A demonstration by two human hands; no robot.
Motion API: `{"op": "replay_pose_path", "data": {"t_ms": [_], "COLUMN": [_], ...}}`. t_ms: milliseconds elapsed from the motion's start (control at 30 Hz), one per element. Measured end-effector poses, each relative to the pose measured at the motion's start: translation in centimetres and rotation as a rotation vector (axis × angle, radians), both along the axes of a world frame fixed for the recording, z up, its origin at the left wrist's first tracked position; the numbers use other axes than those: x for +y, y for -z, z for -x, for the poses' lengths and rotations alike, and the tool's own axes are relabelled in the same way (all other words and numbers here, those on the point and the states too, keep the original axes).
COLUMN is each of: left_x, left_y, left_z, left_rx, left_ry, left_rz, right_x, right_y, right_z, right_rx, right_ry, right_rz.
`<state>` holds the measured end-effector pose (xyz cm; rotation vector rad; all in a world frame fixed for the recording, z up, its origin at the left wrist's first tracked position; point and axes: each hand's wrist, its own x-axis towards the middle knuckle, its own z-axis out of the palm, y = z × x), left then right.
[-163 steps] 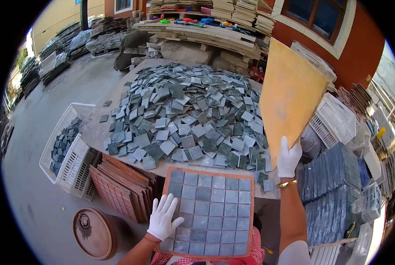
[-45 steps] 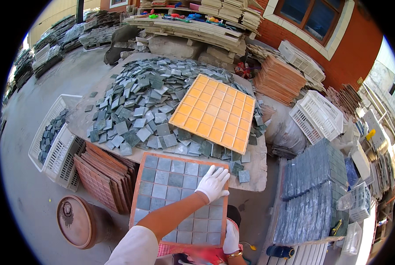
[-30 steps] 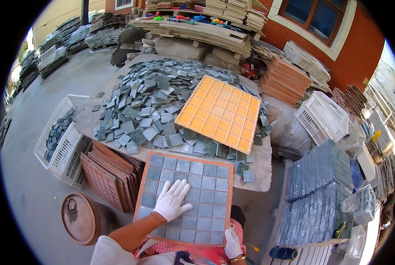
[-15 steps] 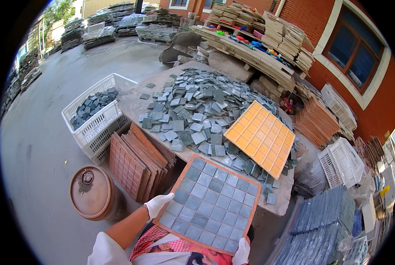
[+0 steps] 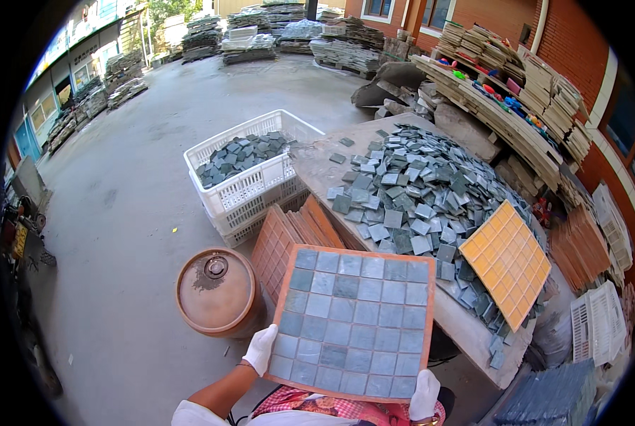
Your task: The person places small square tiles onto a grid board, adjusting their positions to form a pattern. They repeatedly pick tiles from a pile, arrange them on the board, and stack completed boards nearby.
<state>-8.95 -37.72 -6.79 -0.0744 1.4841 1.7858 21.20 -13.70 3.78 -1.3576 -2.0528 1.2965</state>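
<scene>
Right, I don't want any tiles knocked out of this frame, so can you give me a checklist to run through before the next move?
1. Left hand on the reddish frame: ok, at its left edge, near the lower corner.
2. Right hand on the frame: ok, at the lower right corner.
3. Grey tiles filling the grid: ok, no gap shows.
4. Yellow grid tray away from both hands: ok, it lies on the loose tile heap.
5. Clearance to the brown barrel: cannot tell; they look apart, but depth is unclear.
6. Underside of the frame: cannot tell, hidden.
</scene>
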Motion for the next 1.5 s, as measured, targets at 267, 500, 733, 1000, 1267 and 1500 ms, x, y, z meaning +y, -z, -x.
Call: {"op": "replay_pose_path", "data": {"t_ms": [267, 500, 733, 1000, 1267, 1500], "left_x": [-14.4, -21.9, -24.1, -25.9, -22.1, -11.5], "left_y": [0.2, 5.4, 10.1, 11.8, 7.6, -4.4], "left_z": [5.3, 8.0, 12.0, 15.1, 15.4, 14.8], "left_rx": [-0.053, 0.037, -0.025, -0.017, 0.025, 0.565], "left_ry": [-0.53, -0.656, -0.849, -0.729, -0.775, -0.884], "left_rz": [0.07, 0.165, 0.221, 0.329, 0.308, 0.521], "right_x": [-3.9, -9.0, -9.3, -5.6, 13.2, 25.8], "right_y": [9.8, 10.4, 14.1, 10.1, 1.5, 1.5], "right_z": [20.0, 28.9, 32.0, 27.6, 13.6, 5.3], "right_rx": [0.512, 0.278, 0.404, 0.51, 1.215, 1.604], "right_ry": [-0.253, -0.352, -0.398, -0.283, 0.358, 0.746], "right_rz": [0.751, 1.112, 1.291, 1.228, 0.803, 0.704]}}
